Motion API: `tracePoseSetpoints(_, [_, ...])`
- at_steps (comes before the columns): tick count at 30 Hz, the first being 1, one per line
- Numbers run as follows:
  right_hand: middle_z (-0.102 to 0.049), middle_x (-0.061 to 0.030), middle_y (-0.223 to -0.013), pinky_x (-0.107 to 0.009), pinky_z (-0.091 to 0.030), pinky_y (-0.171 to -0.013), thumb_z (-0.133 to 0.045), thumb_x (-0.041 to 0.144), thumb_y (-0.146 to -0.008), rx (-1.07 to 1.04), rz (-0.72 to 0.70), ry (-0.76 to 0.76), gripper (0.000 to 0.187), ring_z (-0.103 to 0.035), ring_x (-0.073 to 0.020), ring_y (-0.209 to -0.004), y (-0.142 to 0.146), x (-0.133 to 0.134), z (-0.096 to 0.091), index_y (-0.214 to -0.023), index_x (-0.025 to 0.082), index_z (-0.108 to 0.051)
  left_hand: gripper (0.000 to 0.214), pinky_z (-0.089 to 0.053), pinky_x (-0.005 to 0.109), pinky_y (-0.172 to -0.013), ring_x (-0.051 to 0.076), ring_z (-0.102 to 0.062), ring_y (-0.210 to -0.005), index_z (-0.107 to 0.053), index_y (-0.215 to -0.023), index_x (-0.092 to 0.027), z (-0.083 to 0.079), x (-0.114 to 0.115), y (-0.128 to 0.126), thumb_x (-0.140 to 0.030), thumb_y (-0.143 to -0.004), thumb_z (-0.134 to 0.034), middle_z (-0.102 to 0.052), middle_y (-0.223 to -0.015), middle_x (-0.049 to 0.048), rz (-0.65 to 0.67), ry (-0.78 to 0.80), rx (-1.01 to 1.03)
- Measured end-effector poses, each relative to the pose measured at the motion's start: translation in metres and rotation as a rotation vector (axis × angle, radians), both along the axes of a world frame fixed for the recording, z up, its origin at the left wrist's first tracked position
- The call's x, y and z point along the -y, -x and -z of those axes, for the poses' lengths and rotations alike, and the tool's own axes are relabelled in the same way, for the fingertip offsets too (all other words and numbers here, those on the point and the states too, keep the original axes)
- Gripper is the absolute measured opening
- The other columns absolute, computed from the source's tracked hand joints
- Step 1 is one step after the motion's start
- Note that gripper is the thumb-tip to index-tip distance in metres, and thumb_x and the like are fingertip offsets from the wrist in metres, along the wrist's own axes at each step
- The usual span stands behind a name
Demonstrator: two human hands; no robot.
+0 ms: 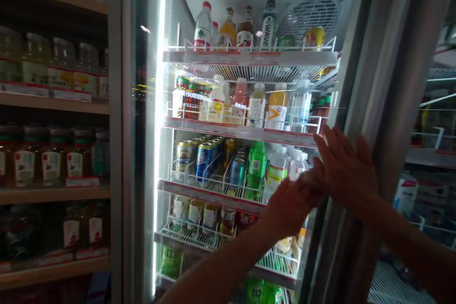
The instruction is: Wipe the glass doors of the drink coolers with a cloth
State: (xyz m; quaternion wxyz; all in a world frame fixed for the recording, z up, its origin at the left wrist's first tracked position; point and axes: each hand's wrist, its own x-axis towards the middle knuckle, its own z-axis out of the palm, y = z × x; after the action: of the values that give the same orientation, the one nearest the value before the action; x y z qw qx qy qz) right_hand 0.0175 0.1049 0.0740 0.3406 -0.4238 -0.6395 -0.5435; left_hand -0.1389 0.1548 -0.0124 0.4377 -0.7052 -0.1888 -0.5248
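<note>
A lit drinks fridge with a glass door stands before me, and its metal door frame [359,90] runs down the right side. My right hand [347,171] lies against that frame and the edge of the glass, with its fingers stretched and spread. Just left of it is my left hand [290,206], in front of the shelves of drinks, its fingertips close to the right hand. The left fingers are blurred and partly hidden, so whether they grip anything is unclear. A green bottle [255,166] and a clear bottle with a yellow-green label [277,173] show behind the hands.
White wire shelves hold juice bottles [277,107], blue cans [204,161] and other drinks. Inside at the top right is a round fan grille [313,12]. Wooden shelves [53,194] with bottles stand left; another fridge section [432,161] is at right.
</note>
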Motion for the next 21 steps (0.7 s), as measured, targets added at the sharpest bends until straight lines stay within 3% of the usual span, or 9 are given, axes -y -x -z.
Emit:
tracePoseSetpoints(3, [-0.032,-0.0119,-0.148,-0.059,-0.020,-0.110,-0.041,0.022,-0.089,-0.033,0.005,0.008,0.060,-0.034,-0.0327,-0.133,-0.002,0.005,-0.001,-0.146,0.020,-0.020,0.038,-0.016,0.040,-0.115,0.017,-0.029,-0.136,-0.048,-0.127,-0.027,0.001,-0.010,0.046,-0.023,-0.089,-0.043,-0.048,-0.137,0.0007,-0.011,0.044,-0.060])
tracePoseSetpoints(5, [-0.030,-0.0114,-0.148,-0.061,-0.020,-0.109,-0.040,0.022,-0.089,-0.069,0.013,0.032,0.062,-0.033,-0.0343,-0.133,0.004,0.005,-0.001,-0.147,0.022,-0.017,0.041,-0.020,0.043,-0.113,0.020,-0.035,-0.133,-0.044,-0.131,-0.025,-0.012,-0.024,0.094,-0.025,-0.089,-0.043,-0.049,-0.135,0.0076,-0.051,0.069,0.231])
tracePoseSetpoints(7, [-0.028,-0.0116,-0.149,-0.063,-0.023,-0.107,-0.040,0.023,-0.089,-0.109,-0.004,0.032,0.062,-0.030,-0.0355,-0.135,0.016,0.000,-0.002,-0.147,0.023,-0.016,0.044,-0.023,0.047,-0.111,0.024,-0.034,-0.134,-0.041,-0.134,-0.020,-0.026,-0.033,0.120,-0.026,-0.090,-0.040,-0.045,-0.138,0.0134,-0.076,0.110,0.603])
tracePoseSetpoints(9, [-0.027,-0.0114,-0.150,-0.063,-0.026,-0.106,-0.039,0.026,-0.090,-0.155,-0.056,-0.009,0.062,-0.025,-0.0357,-0.137,0.033,-0.011,-0.003,-0.147,0.023,-0.015,0.045,-0.023,0.049,-0.110,0.026,-0.031,-0.135,-0.040,-0.135,-0.017,-0.035,-0.034,0.114,-0.025,-0.090,-0.038,-0.043,-0.139,0.0148,-0.059,0.113,0.736])
tracePoseSetpoints(12, [-0.025,-0.0094,-0.151,-0.063,-0.023,-0.107,-0.038,0.029,-0.090,-0.212,-0.120,-0.076,0.062,-0.019,-0.0347,-0.139,0.054,-0.028,-0.003,-0.147,0.025,-0.013,0.046,-0.022,0.044,-0.113,0.022,-0.031,-0.135,-0.041,-0.135,-0.023,-0.038,-0.027,0.087,-0.024,-0.089,-0.041,-0.047,-0.137,0.0086,0.013,0.105,0.376])
tracePoseSetpoints(14, [-0.025,-0.0073,-0.151,-0.064,-0.019,-0.108,-0.036,0.030,-0.090,-0.235,-0.136,-0.071,0.062,-0.018,-0.0346,-0.139,0.061,-0.035,-0.002,-0.147,0.027,-0.012,0.046,-0.022,0.043,-0.113,0.020,-0.034,-0.134,-0.042,-0.134,-0.028,-0.044,-0.026,0.096,-0.025,-0.088,-0.042,-0.048,-0.137,0.0051,0.022,0.143,0.185])
tracePoseSetpoints(16, [-0.024,-0.0063,-0.151,-0.065,-0.019,-0.107,-0.036,0.030,-0.090,-0.246,-0.158,-0.051,0.062,-0.019,-0.0358,-0.139,0.063,-0.036,-0.001,-0.147,0.027,-0.013,0.045,-0.024,0.047,-0.111,0.023,-0.037,-0.131,-0.043,-0.133,-0.026,-0.058,-0.032,0.133,-0.027,-0.088,-0.041,-0.046,-0.138,0.0071,-0.027,0.179,0.322])
tracePoseSetpoints(18, [-0.022,-0.0074,-0.152,-0.067,-0.018,-0.107,-0.037,0.031,-0.090,-0.252,-0.172,-0.051,0.063,-0.018,-0.0377,-0.138,0.062,-0.035,0.000,-0.148,0.025,-0.013,0.046,-0.029,0.051,-0.107,0.027,-0.038,-0.130,-0.043,-0.133,-0.017,-0.072,-0.039,0.174,-0.026,-0.088,-0.037,-0.042,-0.140,0.0140,-0.093,0.176,0.662])
tracePoseSetpoints(21, [-0.019,-0.0088,-0.153,-0.067,-0.018,-0.107,-0.040,0.032,-0.090,-0.245,-0.166,-0.076,0.064,-0.019,-0.0387,-0.138,0.062,-0.033,0.001,-0.148,0.025,-0.013,0.047,-0.029,0.053,-0.107,0.029,-0.033,-0.133,-0.043,-0.131,-0.011,-0.078,-0.044,0.182,-0.023,-0.087,-0.033,-0.039,-0.141,0.0185,-0.099,0.138,0.772])
